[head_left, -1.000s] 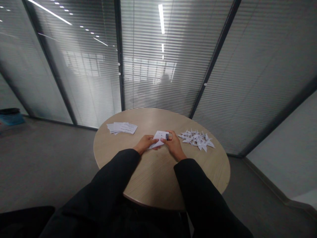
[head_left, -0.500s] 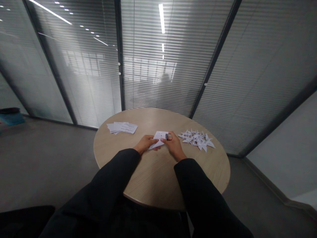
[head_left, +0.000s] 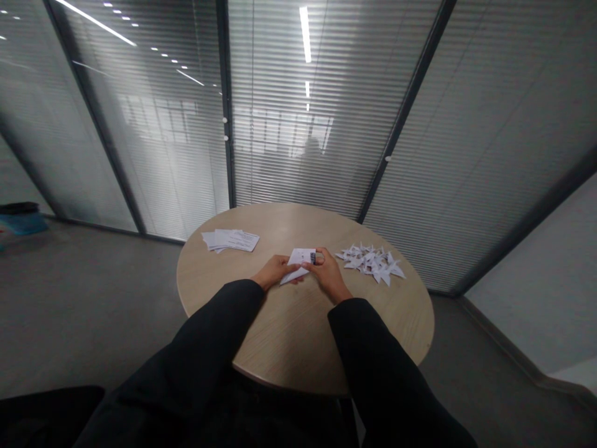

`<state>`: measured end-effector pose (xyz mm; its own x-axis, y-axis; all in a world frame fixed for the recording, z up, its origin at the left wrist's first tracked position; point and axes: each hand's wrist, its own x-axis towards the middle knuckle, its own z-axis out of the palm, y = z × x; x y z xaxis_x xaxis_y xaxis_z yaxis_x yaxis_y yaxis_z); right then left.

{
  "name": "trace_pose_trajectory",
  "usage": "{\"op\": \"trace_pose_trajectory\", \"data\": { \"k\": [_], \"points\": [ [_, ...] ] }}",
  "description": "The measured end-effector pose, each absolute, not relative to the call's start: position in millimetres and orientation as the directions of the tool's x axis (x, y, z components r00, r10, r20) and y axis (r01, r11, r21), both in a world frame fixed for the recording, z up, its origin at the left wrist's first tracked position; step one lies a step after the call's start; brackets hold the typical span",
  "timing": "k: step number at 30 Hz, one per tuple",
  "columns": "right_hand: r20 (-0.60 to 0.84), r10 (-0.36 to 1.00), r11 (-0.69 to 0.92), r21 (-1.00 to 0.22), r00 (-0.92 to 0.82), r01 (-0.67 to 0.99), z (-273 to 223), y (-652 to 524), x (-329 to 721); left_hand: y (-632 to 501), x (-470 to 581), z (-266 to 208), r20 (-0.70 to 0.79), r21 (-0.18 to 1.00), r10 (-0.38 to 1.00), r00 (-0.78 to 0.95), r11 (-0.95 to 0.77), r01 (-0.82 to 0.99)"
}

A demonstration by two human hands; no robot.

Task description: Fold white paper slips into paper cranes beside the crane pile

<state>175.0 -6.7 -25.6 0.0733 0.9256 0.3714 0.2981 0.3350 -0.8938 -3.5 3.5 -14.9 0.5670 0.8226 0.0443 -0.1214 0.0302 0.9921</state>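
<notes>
Between my two hands is a folded sheet of white paper (head_left: 298,256), printed with small marks and a dark block at its right side. My left hand (head_left: 275,272) grips its left edge, thumb on top and fingertips showing underneath. My right hand (head_left: 328,272) pinches the right side, its thumb near the middle of the sheet beside the left thumb. The paper is held just over the table, with a pointed corner toward me at the lower left. Folded white paper pieces with pointed ends (head_left: 370,261) lie heaped right of my right hand.
The round wooden table (head_left: 289,348) stands by a glass partition with blinds (head_left: 298,180). Several flat printed paper sheets (head_left: 231,240) lie fanned out at the table's back left. A blue bin with a dark liner (head_left: 23,219) is on the floor at far left.
Both hands keep their hold on the folded paper, with only a slight shift of the thumbs and of the sheet. The heap and the flat sheets stay put.
</notes>
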Motion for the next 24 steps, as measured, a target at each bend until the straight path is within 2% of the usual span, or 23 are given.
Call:
{"op": "trace_pose_trajectory", "data": {
  "k": [5, 11, 17, 24],
  "points": [
    [0.311, 0.951, 0.307, -0.941, 0.003, 0.140, -19.7, -12.1, 171.3, 3.2, -2.9, -15.0, 0.065, 0.993, 0.806, 0.588, 0.007, -0.121],
    [0.239, 0.970, 0.225, -0.954, 0.045, 0.200, -17.5, -17.0, 170.6, 0.4, -2.2, -15.7, 0.024, 0.996, 0.751, 0.659, 0.042, -0.084],
    [0.264, 0.949, 0.232, -0.955, 0.171, 0.187, -17.5, -11.9, 176.3, 2.6, -3.5, -16.4, -0.049, 0.996, 0.752, 0.657, 0.088, -0.026],
    [0.321, 0.895, 0.284, -0.945, 0.309, 0.161, -12.6, -13.4, 180.1, 2.8, -5.2, -8.1, -0.020, 0.987, 0.859, 0.511, 0.099, -0.127]
  ]
}}
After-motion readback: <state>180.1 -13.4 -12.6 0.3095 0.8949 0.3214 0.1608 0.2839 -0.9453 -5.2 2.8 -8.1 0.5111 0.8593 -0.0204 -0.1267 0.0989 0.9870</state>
